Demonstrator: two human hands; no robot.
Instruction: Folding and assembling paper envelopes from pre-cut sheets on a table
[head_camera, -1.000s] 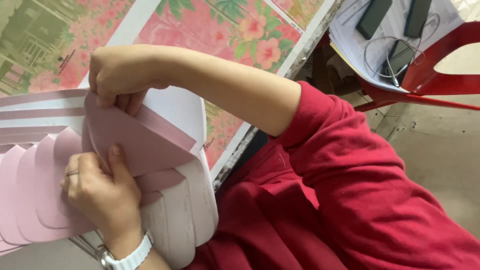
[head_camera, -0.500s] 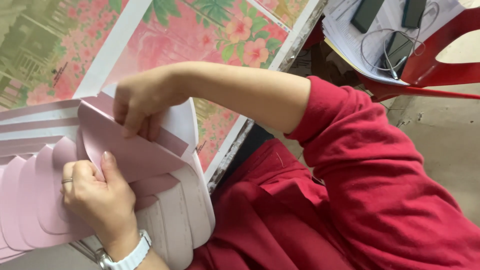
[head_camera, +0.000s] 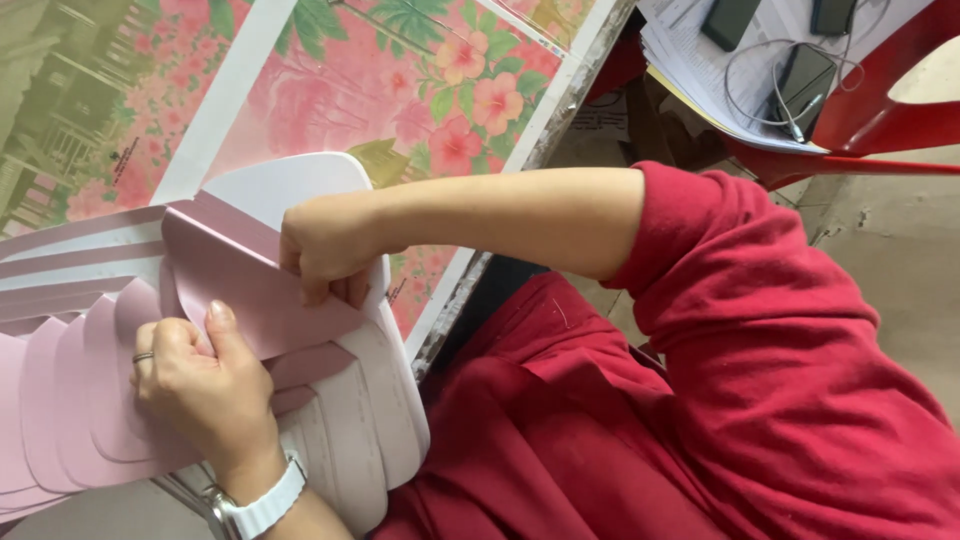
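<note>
We have a fanned stack of thin pink card sheets with rounded ends (head_camera: 90, 400) on the flower-printed table cover (head_camera: 400, 90). Our left hand (head_camera: 205, 385) presses the stack flat; our right hand (head_camera: 325, 250) pinches the top pink sheet (head_camera: 240, 290) at its folded edge. It looks light, bendable and easily creased, best gripped at edges.

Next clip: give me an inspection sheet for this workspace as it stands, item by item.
Surface: table covered by floral printed sheets.
Job's things: fanned stack of pink card pieces; top pink card being folded.
Clutter: nothing seen on the table.
Hands: left hand, with ring and white watch, presses the stack; right hand pinches the top card's edge.
Cables: thin cable looped over papers.
Surroundings: red plastic chair holding papers and dark devices; concrete floor.
</note>
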